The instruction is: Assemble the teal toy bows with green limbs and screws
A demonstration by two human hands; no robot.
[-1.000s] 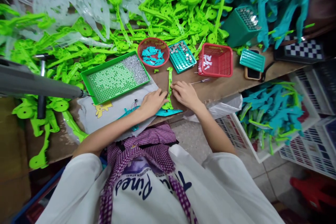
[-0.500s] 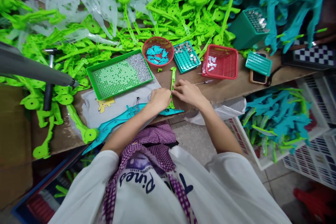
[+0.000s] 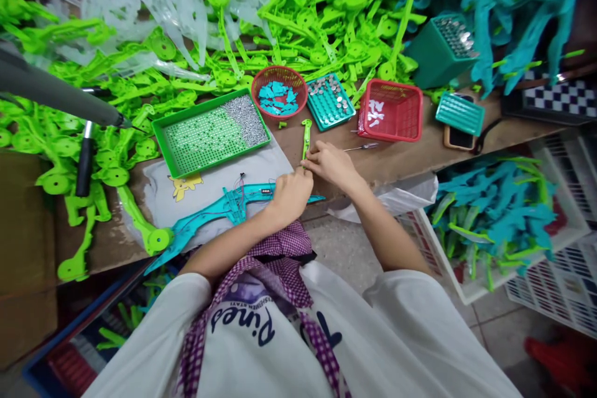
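Observation:
A lime-green plastic part (image 3: pixel 306 135) stands out beyond my fingers, a long narrow piece with its far end showing. My left hand (image 3: pixel 293 191) is closed around its near end, which the hand hides. From the right, my right hand (image 3: pixel 332 163) has its thumb and fingertips pinched together at the part's middle. Whether a smaller piece sits between those fingertips is hidden. Under and beside my left wrist lies a turquoise bow-shaped plastic shell (image 3: pixel 236 205) with thin wires and a small dark component on it.
A green tray of small screws (image 3: pixel 209 134), a red basket of turquoise pieces (image 3: pixel 280 93), a turquoise tray of round metal discs (image 3: pixel 330 101) and a red basket with white pieces (image 3: pixel 392 112) line the bench. A screwdriver (image 3: pixel 361 147) lies nearby. Lime-green parts (image 3: pixel 308 31) heap behind; a hammer (image 3: pixel 85 161) rests left.
My left hand has shifted down and slightly right, uncovering more of the turquoise shell. My right hand stays nearly in place at the green part.

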